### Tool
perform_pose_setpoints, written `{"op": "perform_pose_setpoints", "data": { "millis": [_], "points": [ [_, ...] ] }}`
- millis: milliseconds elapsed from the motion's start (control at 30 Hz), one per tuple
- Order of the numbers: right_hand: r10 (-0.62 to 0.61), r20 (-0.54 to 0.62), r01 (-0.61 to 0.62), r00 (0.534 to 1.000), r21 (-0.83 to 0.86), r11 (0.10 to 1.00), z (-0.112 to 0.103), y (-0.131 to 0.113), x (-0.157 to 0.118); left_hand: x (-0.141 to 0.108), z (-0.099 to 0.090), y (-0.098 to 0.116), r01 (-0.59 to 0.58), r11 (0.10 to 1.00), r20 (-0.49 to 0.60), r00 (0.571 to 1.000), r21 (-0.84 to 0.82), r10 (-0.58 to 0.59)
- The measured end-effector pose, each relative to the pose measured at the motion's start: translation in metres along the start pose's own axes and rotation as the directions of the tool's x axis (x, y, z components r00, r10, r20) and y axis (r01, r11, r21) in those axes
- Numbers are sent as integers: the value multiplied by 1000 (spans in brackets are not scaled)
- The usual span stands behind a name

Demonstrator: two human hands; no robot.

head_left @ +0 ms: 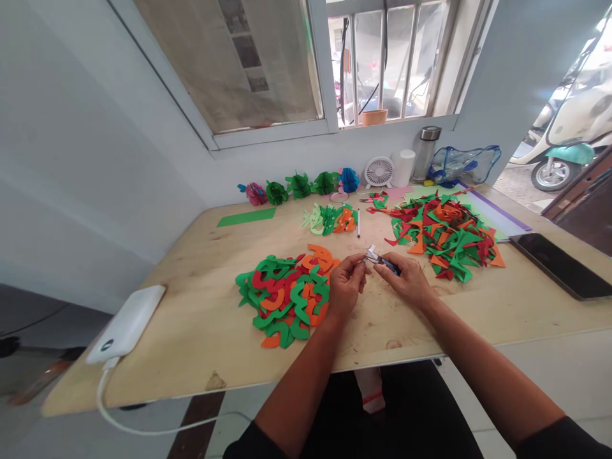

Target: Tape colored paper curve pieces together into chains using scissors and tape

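Note:
My right hand [404, 275] is closed around a small tool with a dark blue handle [391, 264]. Its pale, shiny end points toward my left hand; the exact kind is not clear. My left hand [350, 280] is pinched shut right beside that end, and a small whitish piece [371, 250] shows at the tip. Whether the left fingers grip this piece or the tool itself is hidden. Left of my hands lies a heap of curvy green, red and orange cut-out shapes [287, 296]. To the right is a pile of pointed green, red and orange scraps [444, 233].
Across the back stand colourful paper ornaments [300, 185], a small white fan [379, 172], a bottle [425, 153] and a clear pouch [463, 164]. A white pen [359, 224] lies ahead of my hands. A phone [564, 264] and a cabled power bank [127, 324] rest at the sides.

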State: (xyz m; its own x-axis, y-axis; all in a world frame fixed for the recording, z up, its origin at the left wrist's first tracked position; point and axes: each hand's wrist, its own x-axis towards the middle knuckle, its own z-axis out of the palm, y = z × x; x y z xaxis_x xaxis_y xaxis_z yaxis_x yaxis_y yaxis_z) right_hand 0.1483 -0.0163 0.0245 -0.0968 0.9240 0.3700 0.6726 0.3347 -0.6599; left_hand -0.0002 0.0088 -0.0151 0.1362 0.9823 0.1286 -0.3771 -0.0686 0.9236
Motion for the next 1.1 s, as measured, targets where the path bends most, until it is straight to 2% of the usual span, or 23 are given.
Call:
{"op": "perform_pose_setpoints", "data": {
  "millis": [267, 500, 1100],
  "points": [
    [-9, -11, 9, 1000, -16, 1000, 0, -2, 0, 3, 1, -2, -54, 998, 10, 998, -9, 54],
    [10, 1, -10, 1000, -20, 1000, 0, -2, 0, 2, 1, -1, -29, 999, -2, 1000, 15, 30],
    [3, -85, -14, 996, -124, 992, 3, 3, -1, 1, 3, 3, -34, 997, 7, 999, 65, 34]
  ]
}}
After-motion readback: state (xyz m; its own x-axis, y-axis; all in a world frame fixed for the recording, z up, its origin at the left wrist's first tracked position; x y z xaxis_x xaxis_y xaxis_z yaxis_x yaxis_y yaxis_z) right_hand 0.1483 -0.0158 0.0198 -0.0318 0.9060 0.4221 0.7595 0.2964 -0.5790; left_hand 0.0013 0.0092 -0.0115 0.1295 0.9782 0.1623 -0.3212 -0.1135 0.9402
